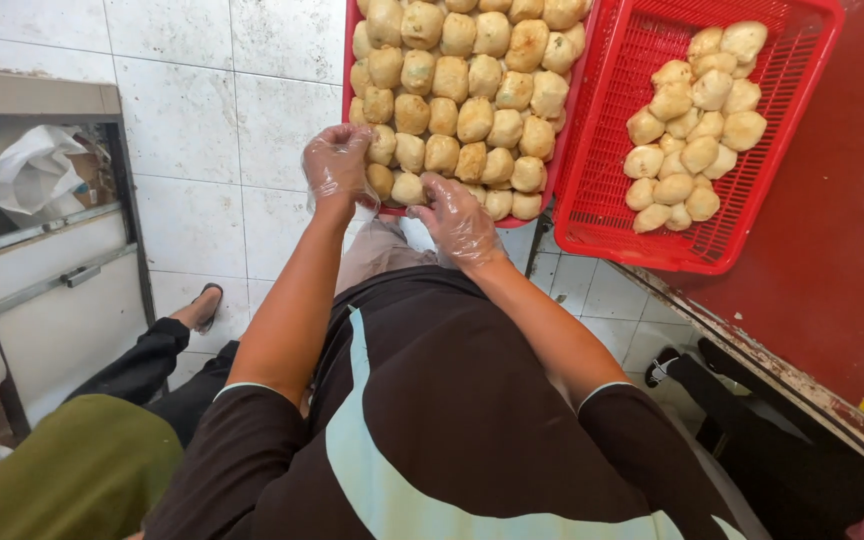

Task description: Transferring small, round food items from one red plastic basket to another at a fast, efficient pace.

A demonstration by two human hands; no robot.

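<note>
Two red mesh baskets. The near basket [352, 60] is packed full with golden-brown fried puffs [462, 90]; the far basket [632, 230], on a red surface [832, 230], is partly filled with paler puffs [697, 130]. Both hands wear clear plastic gloves at the near basket's front rim. Left hand [337, 165]: fingers curled, whether gripping cannot be told. Right hand [457, 220]: fingers loosely bent, resting on the front-row puffs.

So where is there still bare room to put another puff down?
The right basket has bare mesh left of its puffs and along its near rim. The left tray is packed edge to edge, and both hands crowd its near edge.
</note>
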